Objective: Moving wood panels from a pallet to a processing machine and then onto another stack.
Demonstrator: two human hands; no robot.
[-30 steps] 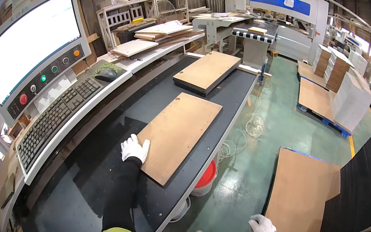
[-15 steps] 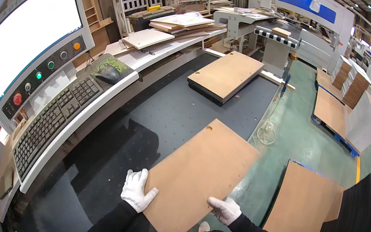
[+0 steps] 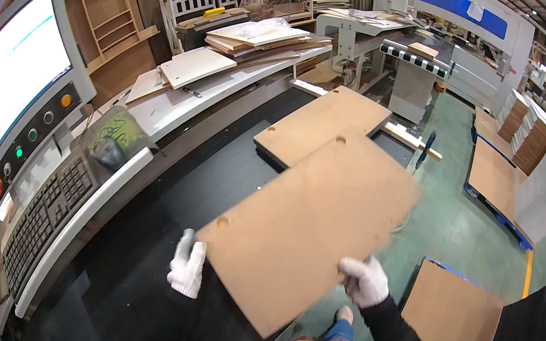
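Our tan, hole-drilled panel [image 3: 313, 212], seemingly raised over the worktop [image 3: 130, 262], could tip or knock the far panel stack [image 3: 316, 124], since only our right hand [image 3: 364, 282], forearm angled from near right, clearly clamps its fingers on an edge; our left hand [image 3: 186, 270] stands upright, fingers loosely open beside the left corner, contact unclear.

No lettering, labels or numbers can be read.

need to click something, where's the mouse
In the head view, the black mouse is at left, on the green-patterned pad, just beyond the keyboard.
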